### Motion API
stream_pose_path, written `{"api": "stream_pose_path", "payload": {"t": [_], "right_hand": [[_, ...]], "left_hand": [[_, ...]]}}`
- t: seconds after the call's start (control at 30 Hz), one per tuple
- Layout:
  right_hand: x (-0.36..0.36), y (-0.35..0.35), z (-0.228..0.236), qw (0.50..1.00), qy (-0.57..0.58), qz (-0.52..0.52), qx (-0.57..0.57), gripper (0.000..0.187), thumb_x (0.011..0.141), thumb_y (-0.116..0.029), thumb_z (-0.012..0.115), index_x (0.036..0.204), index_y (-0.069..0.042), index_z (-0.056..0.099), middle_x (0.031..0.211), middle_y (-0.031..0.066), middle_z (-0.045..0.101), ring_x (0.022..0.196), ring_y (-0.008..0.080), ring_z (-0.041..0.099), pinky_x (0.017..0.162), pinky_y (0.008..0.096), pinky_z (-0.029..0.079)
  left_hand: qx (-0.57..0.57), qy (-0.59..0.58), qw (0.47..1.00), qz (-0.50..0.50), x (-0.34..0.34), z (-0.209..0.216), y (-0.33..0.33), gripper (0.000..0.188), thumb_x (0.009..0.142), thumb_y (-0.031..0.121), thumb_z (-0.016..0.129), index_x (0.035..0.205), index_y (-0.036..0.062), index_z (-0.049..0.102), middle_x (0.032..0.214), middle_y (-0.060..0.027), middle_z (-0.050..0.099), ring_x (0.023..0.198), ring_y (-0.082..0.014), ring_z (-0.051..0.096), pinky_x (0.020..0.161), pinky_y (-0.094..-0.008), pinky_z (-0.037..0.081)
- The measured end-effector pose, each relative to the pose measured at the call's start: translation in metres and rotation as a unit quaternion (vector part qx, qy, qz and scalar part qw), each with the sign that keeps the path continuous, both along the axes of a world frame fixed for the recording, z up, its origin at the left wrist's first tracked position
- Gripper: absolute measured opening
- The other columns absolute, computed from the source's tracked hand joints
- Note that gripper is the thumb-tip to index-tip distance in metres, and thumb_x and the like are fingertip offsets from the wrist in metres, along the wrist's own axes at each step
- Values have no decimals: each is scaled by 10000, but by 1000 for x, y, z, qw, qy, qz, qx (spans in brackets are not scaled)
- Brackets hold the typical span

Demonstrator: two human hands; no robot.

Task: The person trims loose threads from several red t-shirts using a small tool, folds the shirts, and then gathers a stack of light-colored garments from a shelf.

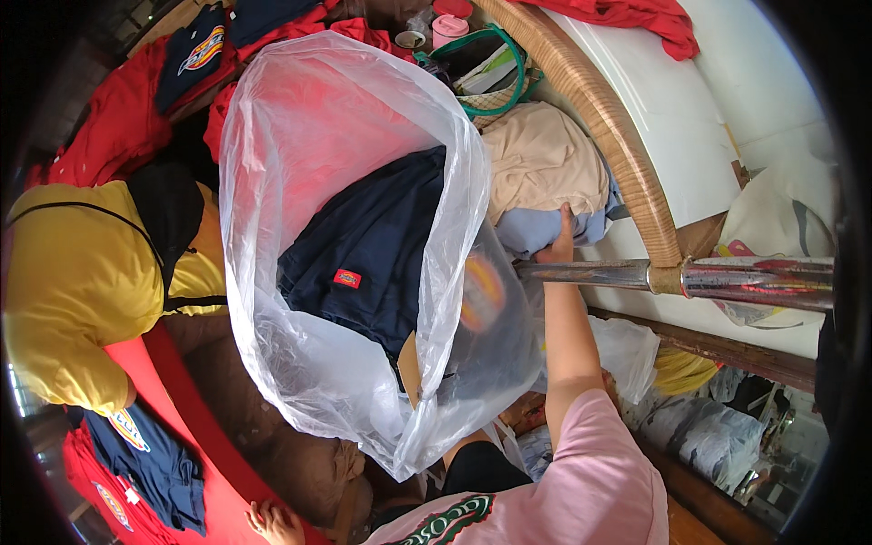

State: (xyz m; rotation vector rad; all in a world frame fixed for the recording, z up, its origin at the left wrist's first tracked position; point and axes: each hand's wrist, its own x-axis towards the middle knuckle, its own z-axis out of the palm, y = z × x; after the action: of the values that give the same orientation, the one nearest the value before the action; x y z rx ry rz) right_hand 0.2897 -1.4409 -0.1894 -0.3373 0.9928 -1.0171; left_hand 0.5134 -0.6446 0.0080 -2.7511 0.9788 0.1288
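A large clear plastic bag (350,64) gapes wide in front of me, with folded dark navy garments (363,245) inside; one bears a small red label. Beyond the bag's right side, my right hand (556,243) is at a pile of beige cloth (545,150) and pale blue cloth (531,229). Its thumb lies up against the pile and its other fingers are mostly hidden. A metal pole (590,272) crosses over that wrist. At the bottom left, my left hand (272,524) rests with fingers apart on the edge of a red board (204,427).
A person in a yellow top (82,282) is close on the left. Red clothes (109,127) are heaped at the back left. A woven basket with green trim (495,77) and a pink container (449,30) stand behind the bag. A curved wooden rail (627,136) borders the right.
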Motion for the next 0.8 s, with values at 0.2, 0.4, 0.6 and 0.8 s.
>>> {"api": "stream_pose_path", "payload": {"t": [0.2,0.4,0.6,0.8], "right_hand": [[-20,-1,-52,862,288,-42,-415,849,923,-583,762,1521,-44,492,1486,157,565,1353,356,558,1152,502,457],[14,-23,18,1000,-12,-12,-20,942,871,-574,816,1571,-60,454,1543,154,525,1399,337,528,1153,504,452],[35,-40,-4,997,74,2,6,869,812,-504,882,1481,-62,548,1439,132,615,1300,333,602,1080,525,509],[29,-47,-40,997,-6,-75,-25,722,806,-377,892,1394,-59,618,1338,121,671,1237,322,633,1049,499,526]], "left_hand": [[20,1,1000,-9,10,-4,-5,136,835,161,698,886,42,658,1263,-119,652,1472,-400,402,1268,-623,209],[34,-3,999,-30,15,-4,-5,164,827,179,701,898,38,656,1265,-122,642,1469,-420,393,1263,-642,206],[45,15,999,0,3,4,-9,167,816,184,711,889,49,645,1259,-131,638,1474,-428,386,1259,-642,204],[42,0,999,-3,1,-1,-9,145,808,162,710,882,58,641,1254,-129,632,1479,-426,382,1265,-625,194]]}}
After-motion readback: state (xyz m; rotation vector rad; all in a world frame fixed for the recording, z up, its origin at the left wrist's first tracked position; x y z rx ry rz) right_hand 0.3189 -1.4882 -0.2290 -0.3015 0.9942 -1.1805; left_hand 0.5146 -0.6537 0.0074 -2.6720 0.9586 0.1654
